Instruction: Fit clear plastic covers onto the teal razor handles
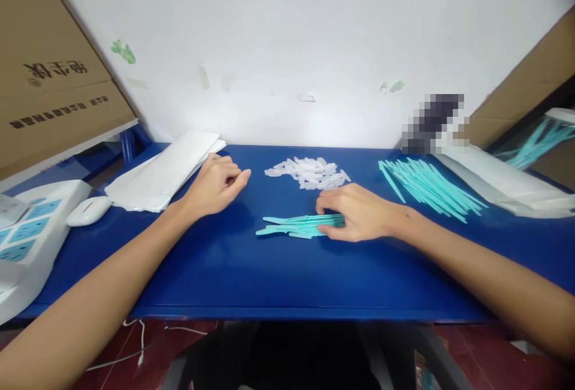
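Observation:
My right hand (353, 213) has its thumb and fingers closed around a bundle of thin turquoise plastic sticks (291, 226) in the middle of the blue table. The sticks' left ends fan out a little, and their right ends are hidden under the palm. My left hand (218, 183) is curled into a loose fist, thumb pointing right, beside the white plastic bags (166, 168); nothing shows in it. Behind my right hand lies a pile of small translucent white caps (312, 172). Further right, a larger spread of turquoise sticks (426, 186) lies on the table.
A white power strip (49, 234) and a white oval case (89, 211) are on the left. Cardboard boxes (54, 78) stand at both sides. More clear bags (503, 180) lie at the right. A white wall (278, 36) rises behind the blue table (251, 285).

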